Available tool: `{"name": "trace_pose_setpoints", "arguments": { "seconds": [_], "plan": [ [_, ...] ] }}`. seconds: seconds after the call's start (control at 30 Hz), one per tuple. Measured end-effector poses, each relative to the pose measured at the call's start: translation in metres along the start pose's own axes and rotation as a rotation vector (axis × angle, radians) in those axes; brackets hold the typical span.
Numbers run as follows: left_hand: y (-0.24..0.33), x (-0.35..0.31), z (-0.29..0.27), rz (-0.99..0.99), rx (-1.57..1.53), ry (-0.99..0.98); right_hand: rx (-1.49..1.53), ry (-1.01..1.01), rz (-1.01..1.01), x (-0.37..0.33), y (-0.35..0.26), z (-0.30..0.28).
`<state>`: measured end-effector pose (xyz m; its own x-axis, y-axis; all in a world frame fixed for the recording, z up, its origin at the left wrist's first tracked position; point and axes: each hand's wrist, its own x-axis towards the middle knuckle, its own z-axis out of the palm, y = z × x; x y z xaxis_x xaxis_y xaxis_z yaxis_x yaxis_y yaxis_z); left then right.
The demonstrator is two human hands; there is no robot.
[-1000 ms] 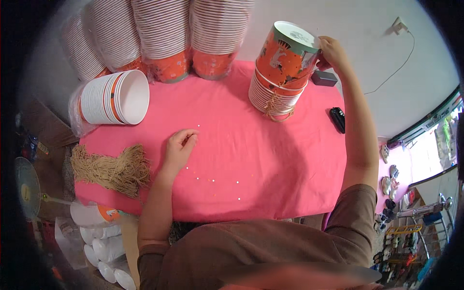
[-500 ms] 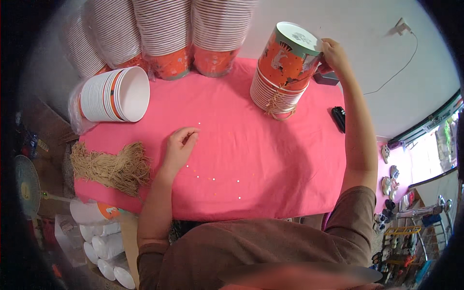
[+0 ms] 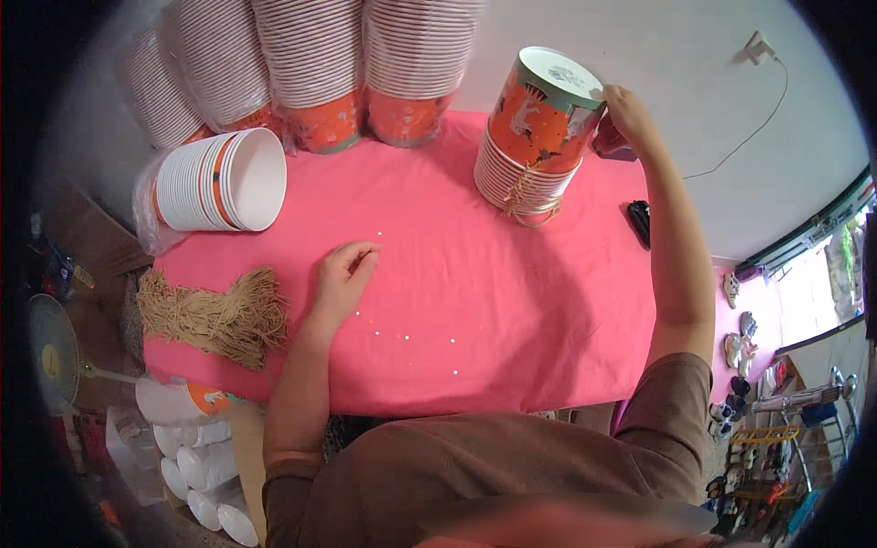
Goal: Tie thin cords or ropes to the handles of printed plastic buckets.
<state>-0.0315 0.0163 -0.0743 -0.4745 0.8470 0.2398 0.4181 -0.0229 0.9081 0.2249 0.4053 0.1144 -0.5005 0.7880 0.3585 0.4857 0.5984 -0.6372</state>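
Observation:
My left hand [image 3: 347, 278] rests on the pink cloth, loosely curled, thumb and fingers apart, with nothing visible in it. My right hand [image 3: 632, 117] is at the right side of an upside-down orange paper bucket [image 3: 534, 128] with a green band and white base. Its fingertips are by the bucket's upper edge; some fingers are hidden or in shadow. This bucket tops a nested stack of buckets [image 3: 519, 185] whose white rims show below. Tan twisted cord handles [image 3: 523, 203] hang at the stack's front.
A bundle of tan cords [image 3: 215, 315] lies at the left. Behind it, a nested bucket stack [image 3: 196, 183] rests on its side. Tall plastic-wrapped stacks [image 3: 315, 73] stand at the back. Small white dots [image 3: 407, 338] speckle the pink cloth [image 3: 438, 283]. A black object [image 3: 639, 224] lies near the right edge.
The upper bucket sits slightly lower. My right hand has shifted slightly down and away from the bucket's top edge. My left hand stays in place.

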Motion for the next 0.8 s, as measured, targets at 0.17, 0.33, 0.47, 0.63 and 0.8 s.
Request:
{"name": "trace_pose_setpoints", "arguments": {
  "seconds": [0.17, 0.33, 0.47, 0.63, 0.8],
  "plan": [
    [0.0, -0.001, -0.004, -0.003, -0.042, 0.027, 0.352, -0.144, 0.435, -0.046, -0.041, 0.005],
    [0.007, -0.005, -0.009, 0.026, -0.046, 0.075, 0.529, -0.363, 0.457, -0.09, 0.004, 0.022],
    [0.024, -0.003, -0.005, 0.151, 0.058, 0.053, -0.321, -0.253, -0.101, -0.132, 0.051, 0.037],
    [0.024, -0.001, -0.013, 0.319, 0.02, 0.118, -0.283, -0.331, -0.252, -0.153, -0.069, 0.09],
    [0.046, 0.032, -0.087, 0.485, 0.393, 0.535, 0.022, -0.464, -0.62, -0.146, -0.146, 0.204]
  ]
}}
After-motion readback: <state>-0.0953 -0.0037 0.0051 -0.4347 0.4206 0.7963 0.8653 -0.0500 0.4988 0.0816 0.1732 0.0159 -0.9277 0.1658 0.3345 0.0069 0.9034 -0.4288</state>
